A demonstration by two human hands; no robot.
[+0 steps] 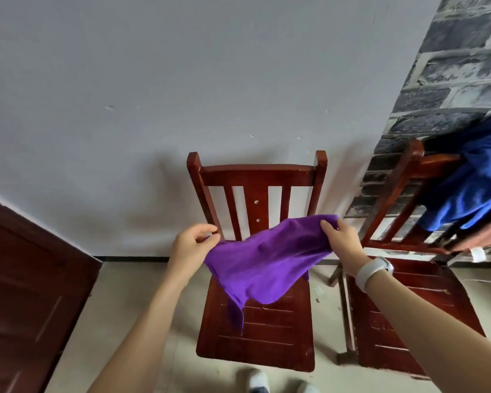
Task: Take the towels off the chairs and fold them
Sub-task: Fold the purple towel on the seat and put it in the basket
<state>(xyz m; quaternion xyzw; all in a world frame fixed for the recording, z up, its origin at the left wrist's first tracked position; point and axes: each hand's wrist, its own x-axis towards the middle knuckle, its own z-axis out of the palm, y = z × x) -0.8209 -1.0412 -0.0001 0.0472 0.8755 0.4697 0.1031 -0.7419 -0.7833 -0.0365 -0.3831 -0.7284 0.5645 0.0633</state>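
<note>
Holding a purple towel (264, 259) above the middle chair (257, 330), left hand (194, 245) and right hand (342, 242) each pinch an upper edge, spread apart; a blue towel (471, 188) hangs on the neighbouring chair (403, 316).

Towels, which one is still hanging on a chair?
The blue towel, draped over the back of the right-hand chair. The purple towel is held up by both hands, left and right.

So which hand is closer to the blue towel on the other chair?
The right hand. It grips the purple towel just left of the blue towel. The left hand pinches the purple towel's far corner, farther away.
</note>
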